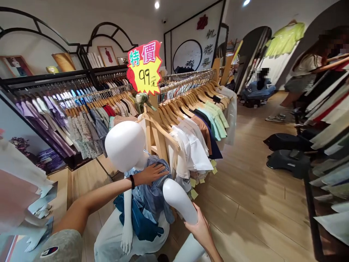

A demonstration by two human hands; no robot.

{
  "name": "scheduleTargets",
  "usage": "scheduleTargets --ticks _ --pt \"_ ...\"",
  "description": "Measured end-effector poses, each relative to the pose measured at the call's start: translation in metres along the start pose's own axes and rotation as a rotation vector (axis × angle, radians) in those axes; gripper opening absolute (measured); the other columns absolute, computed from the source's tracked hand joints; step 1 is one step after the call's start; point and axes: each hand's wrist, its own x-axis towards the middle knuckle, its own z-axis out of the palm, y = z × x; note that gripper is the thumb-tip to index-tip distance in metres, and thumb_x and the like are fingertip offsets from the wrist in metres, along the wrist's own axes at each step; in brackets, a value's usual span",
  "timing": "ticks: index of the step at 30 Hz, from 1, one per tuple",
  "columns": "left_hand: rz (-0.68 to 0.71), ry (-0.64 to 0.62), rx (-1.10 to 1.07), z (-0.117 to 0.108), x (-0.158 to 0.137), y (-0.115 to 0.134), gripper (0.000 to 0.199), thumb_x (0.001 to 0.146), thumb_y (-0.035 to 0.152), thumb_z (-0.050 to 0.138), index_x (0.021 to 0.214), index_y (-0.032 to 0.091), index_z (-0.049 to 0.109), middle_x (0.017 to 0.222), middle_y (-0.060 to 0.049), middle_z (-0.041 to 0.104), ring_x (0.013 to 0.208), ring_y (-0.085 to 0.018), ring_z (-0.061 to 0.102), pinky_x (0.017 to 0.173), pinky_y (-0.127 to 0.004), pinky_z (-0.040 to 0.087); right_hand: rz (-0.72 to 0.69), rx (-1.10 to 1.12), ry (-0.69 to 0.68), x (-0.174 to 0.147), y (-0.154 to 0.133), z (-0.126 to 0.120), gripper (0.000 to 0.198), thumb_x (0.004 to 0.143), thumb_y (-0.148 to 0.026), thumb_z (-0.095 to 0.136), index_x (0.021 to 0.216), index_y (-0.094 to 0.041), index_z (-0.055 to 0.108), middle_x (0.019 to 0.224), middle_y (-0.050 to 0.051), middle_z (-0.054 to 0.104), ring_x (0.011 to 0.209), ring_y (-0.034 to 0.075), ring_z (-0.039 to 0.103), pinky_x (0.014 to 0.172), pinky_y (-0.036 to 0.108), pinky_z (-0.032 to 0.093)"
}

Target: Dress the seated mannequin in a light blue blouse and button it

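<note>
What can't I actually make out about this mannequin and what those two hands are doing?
In the head view:
Whether the white arm is attached to the mannequin: the blue top covers any joint.
The mannequin's shoulder beneath the left hand: hidden by that hand and the cloth.
The white arm's far end: hidden by the right hand.
The white bottoms: cut off by the bottom edge.

Both arms (105, 196) reach forward
Left hand (149, 174) lies flat, palm down; right hand (201, 227), set lower, curls in a grip.
</note>
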Motion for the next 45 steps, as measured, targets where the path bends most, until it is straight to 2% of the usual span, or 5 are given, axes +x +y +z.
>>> scheduleTargets --ticks 13,25,33,40,45 --pt "0.021 0.083 -0.066 0.000 0.000 -0.017 0.117 0.051 0.030 0.091 0.148 0.010 0.029 0.153 -0.021 0.035 0.144 -0.033 0.028 0.113 -0.041 0.036 0.185 0.023 0.215 -0.002 -0.025 0.032 0.067 0.065 -0.056 0.057 0.123 -0.025 0.041 0.108 0.011 0.065 0.093 0.032 0.065 0.075 0.040 0.050" --pt "-0.020 0.126 0.053 0.019 0.014 -0.025 0.134 0.034 0.043 0.095 0.145 0.006 0.030 0.142 -0.027 0.045 0.134 -0.040 0.038 0.111 -0.041 0.032 0.282 -0.017 0.156 0.000 -0.006 0.075 0.063 0.066 -0.052 0.058 0.119 -0.031 0.032 0.104 0.009 0.065 0.098 0.038 0.066 0.079 0.046 0.054" --pt "-0.015 0.161 0.045 0.021 0.015 -0.029 0.113 0.046 0.049 0.088 0.140 0.010 0.039 0.138 -0.020 0.052 0.130 -0.037 0.042 0.108 -0.040 0.035 0.297 -0.089 0.096 0.000 -0.013 0.087 0.064 0.067 -0.061 0.057 0.118 -0.043 0.023 0.092 -0.006 0.071 0.100 0.032 0.069 0.078 0.040 0.055" --pt "-0.052 0.110 0.031 0.011 0.011 -0.028 0.095 0.057 0.043 0.084 0.140 0.021 0.043 0.140 -0.012 0.051 0.133 -0.035 0.039 0.110 -0.040 0.036 0.315 -0.098 0.172 -0.005 -0.030 0.078 0.071 0.065 -0.063 0.063 0.119 -0.025 0.036 0.109 0.012 0.065 0.101 0.035 0.065 0.080 0.041 0.054" --pt "-0.025 0.052 0.008 -0.001 0.007 -0.029 0.108 0.051 0.037 0.090 0.142 0.007 0.040 0.138 -0.019 0.050 0.131 -0.038 0.041 0.109 -0.041 0.038 0.433 -0.120 0.158 -0.011 -0.032 0.057 0.084 0.057 -0.068 0.066 0.123 -0.023 0.038 0.117 0.017 0.061 0.108 0.039 0.060 0.084 0.044 0.051"
